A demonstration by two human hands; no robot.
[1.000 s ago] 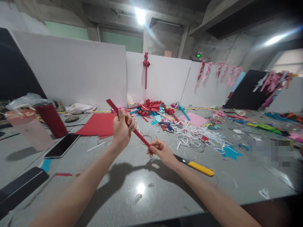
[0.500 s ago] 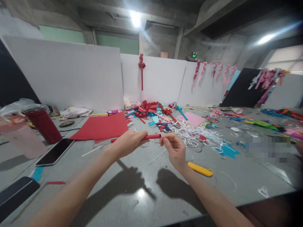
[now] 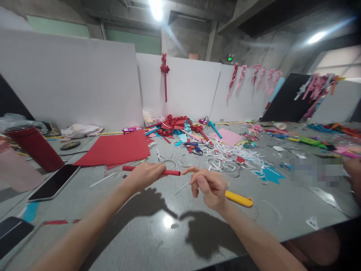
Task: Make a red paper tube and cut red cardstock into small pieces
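Note:
My left hand [image 3: 143,175] is closed around a thin red paper tube [image 3: 172,172], held roughly level above the grey table. One end sticks out on each side of the fist, and the right end shows a small opening. Just off that opening is the tip of my right index finger, stretched out to the left. The other fingers of my right hand [image 3: 210,187] are loosely bent and hold nothing I can see. Behind my right wrist lies a yellow handle [image 3: 239,198], perhaps of a utility knife. Red paper sheets [image 3: 118,147] lie behind my left hand.
White paper strips [image 3: 225,152] and coloured scraps are strewn across the table's middle. At left are a phone [image 3: 55,182] and a red tumbler [image 3: 36,148]. White panels [image 3: 180,88] stand behind, with a red paper ornament [image 3: 165,77] hanging there. Another person's hand [image 3: 352,169] shows at right.
My right index finger has straightened towards the tube's end, where the fingers were pinched together before. Both hands and the tube sit slightly lower. The whole view has shifted a little.

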